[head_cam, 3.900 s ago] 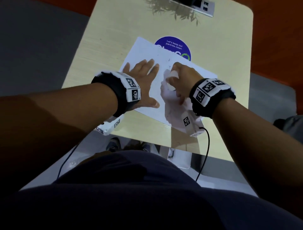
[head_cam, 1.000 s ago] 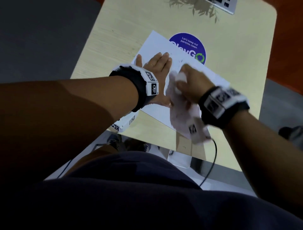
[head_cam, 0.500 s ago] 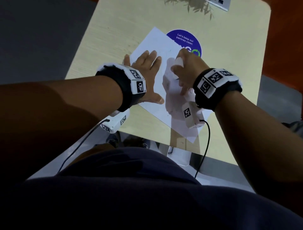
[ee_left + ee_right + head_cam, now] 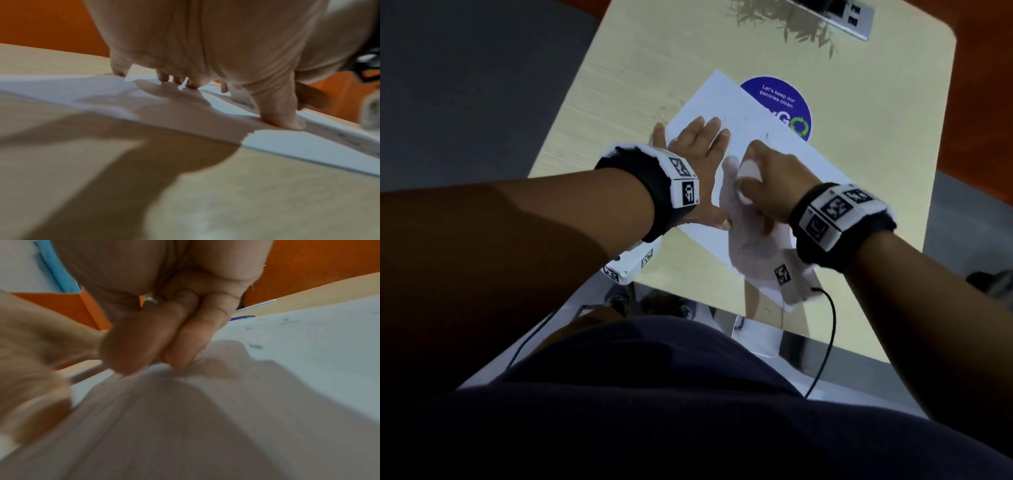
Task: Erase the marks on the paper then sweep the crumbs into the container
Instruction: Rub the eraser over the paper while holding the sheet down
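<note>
Right hand (image 4: 768,178) clenches the eraser (image 4: 748,171) on the paper (image 4: 726,99); remaining marks (image 4: 767,135) lie just beyond it (probably); left hand (image 4: 697,154) flat, pinning the sheet.

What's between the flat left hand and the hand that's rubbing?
Only a bare strip of the white paper, shaded by the right hand gripping the eraser; the left hand presses beside it. The head view shows this.

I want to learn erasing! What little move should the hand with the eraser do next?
Probably rub toward the far edge of the paper: faint marks still show beyond the right hand gripping the eraser, while the left hand presses the sheet flat.
</note>
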`<state>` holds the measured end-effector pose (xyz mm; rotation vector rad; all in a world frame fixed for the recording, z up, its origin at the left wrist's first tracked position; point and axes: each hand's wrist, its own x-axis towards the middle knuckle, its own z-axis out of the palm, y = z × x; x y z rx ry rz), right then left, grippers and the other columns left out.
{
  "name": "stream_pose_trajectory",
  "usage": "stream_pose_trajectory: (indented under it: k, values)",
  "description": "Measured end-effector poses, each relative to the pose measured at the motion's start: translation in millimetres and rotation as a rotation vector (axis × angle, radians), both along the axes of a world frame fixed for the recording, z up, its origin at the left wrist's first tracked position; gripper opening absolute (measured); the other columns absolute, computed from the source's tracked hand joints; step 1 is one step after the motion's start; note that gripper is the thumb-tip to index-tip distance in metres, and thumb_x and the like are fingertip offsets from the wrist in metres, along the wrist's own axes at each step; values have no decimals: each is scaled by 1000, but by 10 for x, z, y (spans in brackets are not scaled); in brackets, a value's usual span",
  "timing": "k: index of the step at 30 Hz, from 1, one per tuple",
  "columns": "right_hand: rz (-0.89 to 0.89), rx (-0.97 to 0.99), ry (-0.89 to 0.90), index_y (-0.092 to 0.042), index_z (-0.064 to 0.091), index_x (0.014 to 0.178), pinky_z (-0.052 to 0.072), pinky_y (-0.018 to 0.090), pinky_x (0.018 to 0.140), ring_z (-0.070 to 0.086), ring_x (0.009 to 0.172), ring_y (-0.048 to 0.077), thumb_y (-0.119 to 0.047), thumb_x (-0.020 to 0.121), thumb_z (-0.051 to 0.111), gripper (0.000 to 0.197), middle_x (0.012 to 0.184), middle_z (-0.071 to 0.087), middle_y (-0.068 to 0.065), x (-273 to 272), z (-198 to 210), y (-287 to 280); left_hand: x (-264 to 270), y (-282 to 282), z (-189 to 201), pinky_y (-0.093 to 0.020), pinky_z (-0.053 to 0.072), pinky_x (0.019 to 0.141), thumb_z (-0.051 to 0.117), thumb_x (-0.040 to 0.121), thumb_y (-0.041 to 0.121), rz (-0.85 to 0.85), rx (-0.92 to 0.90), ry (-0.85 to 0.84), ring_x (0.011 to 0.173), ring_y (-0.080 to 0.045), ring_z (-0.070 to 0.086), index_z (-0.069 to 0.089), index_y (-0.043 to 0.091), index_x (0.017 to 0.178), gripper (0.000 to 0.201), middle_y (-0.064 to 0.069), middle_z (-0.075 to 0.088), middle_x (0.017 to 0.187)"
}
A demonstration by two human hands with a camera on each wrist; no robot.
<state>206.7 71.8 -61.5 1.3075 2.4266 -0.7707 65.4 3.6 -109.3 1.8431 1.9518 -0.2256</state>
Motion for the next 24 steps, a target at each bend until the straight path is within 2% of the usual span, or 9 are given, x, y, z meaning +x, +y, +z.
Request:
stream_pose_trajectory:
  k: [3, 5, 8, 10, 14, 16, 19, 21, 24]
  values:
    - [-68, -1, 43, -18, 40, 99, 45, 33, 58, 58, 72, 29, -21, 90, 44, 10, 85, 58, 7, -225, 41, 236, 7, 9, -2, -60, -2, 113, 54, 67, 83, -5, 8, 9, 146, -19, -17, -17, 20, 151, 127, 1, -21, 160]
    - [-110, -9, 81, -17, 41, 101, 50, 36, 63, 60, 73, 30, -21, 91, 43, 11, 85, 59, 8, -267, 54, 259, 8, 11, 8, -60, -2, 113, 54, 67, 82, -3, 11, 9, 146, -18, -17, -17, 20, 151, 127, 2, -20, 160]
    - [-26, 0, 15, -19, 38, 96, 34, 30, 67, 51, 78, 24, -20, 90, 47, 10, 87, 55, 5, -90, 9, 44, 8, 3, 24, -60, -3, 113, 58, 65, 80, 11, -3, -4, 146, -17, -18, -16, 20, 152, 129, 2, -21, 160]
    - [-9, -28, 6, -18, 37, 93, 32, 29, 66, 50, 78, 24, -20, 90, 47, 10, 86, 55, 6, -107, 21, 13, 18, -7, 29, -59, -3, 114, 58, 66, 81, 14, -2, -3, 146, -17, -18, -15, 18, 152, 128, 2, -21, 160]
    - [-206, -88, 126, -17, 41, 87, 44, 35, 42, 59, 65, 30, -21, 85, 43, 5, 71, 56, 7, -383, 87, 278, 23, -2, 70, -58, -2, 115, 54, 67, 83, 2, -11, 22, 146, -18, -17, -17, 15, 151, 129, 1, -21, 160]
    - [-110, -20, 84, -17, 41, 90, 45, 36, 50, 59, 71, 30, -24, 86, 43, 9, 74, 57, 6, -294, 41, 196, 10, 1, 60, -58, -4, 115, 56, 66, 82, 15, -4, 7, 146, -16, -17, -17, 16, 151, 130, 1, -21, 159]
    - [-20, -27, 25, -19, 40, 94, 35, 30, 65, 55, 77, 25, -23, 91, 46, 8, 81, 55, 1, -110, -21, 41, -6, -6, 47, -57, -5, 115, 59, 65, 81, 25, -12, -13, 146, -15, -18, -16, 16, 151, 132, 1, -22, 159]
    - [-32, -35, 59, -18, 40, 96, 41, 34, 60, 59, 76, 29, -20, 91, 45, 8, 82, 57, 5, -205, -15, 129, 8, -11, 70, -57, -4, 115, 58, 65, 81, 16, -7, -5, 146, -16, -17, -15, 15, 152, 131, 0, -21, 160]
    - [-184, -125, 168, -17, 42, 102, 53, 38, 53, 64, 64, 34, -19, 92, 43, 10, 73, 58, 9, -324, -3, 282, 6, -5, 85, -57, -4, 115, 54, 64, 85, 11, -6, 2, 146, -16, -17, -16, 15, 152, 132, 1, -22, 159]
